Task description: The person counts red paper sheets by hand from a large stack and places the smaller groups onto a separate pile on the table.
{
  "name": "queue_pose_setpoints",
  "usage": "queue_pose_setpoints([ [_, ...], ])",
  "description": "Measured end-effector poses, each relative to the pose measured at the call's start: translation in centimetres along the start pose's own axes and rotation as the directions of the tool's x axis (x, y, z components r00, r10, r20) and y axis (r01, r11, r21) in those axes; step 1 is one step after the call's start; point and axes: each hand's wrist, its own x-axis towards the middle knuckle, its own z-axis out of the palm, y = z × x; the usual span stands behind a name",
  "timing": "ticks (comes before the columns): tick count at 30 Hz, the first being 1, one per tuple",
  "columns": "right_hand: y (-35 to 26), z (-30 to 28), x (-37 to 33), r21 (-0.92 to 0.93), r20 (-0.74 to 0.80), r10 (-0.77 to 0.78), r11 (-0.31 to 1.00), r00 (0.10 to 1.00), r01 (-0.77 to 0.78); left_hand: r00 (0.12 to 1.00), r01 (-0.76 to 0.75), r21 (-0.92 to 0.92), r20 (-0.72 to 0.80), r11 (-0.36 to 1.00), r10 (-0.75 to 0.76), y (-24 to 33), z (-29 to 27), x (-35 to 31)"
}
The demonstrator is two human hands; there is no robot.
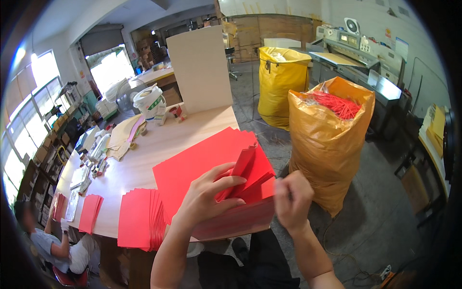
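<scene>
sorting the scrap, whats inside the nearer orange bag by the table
The nearer orange bag stands open, and a heap of thin red strips shows at its mouth. What lies deeper is hidden by the bag's opaque sides.
</scene>
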Motion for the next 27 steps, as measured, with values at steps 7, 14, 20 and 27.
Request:
queue_pose_setpoints([
  [7, -0.2, 0.6, -0.3, -0.017, 0.509, -0.365, 0.901, 0.78, 0.433, 0.953, -0.284, 0.49, 0.241, 0.824, 0.185, 0.5, -0.2, -0.4],
  [14, 0.6, 0.6, -1.1, -0.028, 0.552, -0.32, 0.916, 0.77, 0.401, 0.952, -0.226, 0.522, 0.297, 0.822, 0.073, 1.1, 0.7, -0.7],
  [20, 0.0, 0.8, -1.0, -0.052, 0.454, -0.354, 0.906, 0.818, 0.421, 0.979, 0.177, 0.757, -0.068, 0.629, -0.194, 2.1, -0.4, -5.5],
  [27, 0.1, 2.0, -2.3, -0.112, 0.349, -0.37, 0.896, 0.861, 0.43, 0.844, 0.471, 0.631, -0.526, 0.617, -0.106, -1.0, -4.3, -14.6],
])
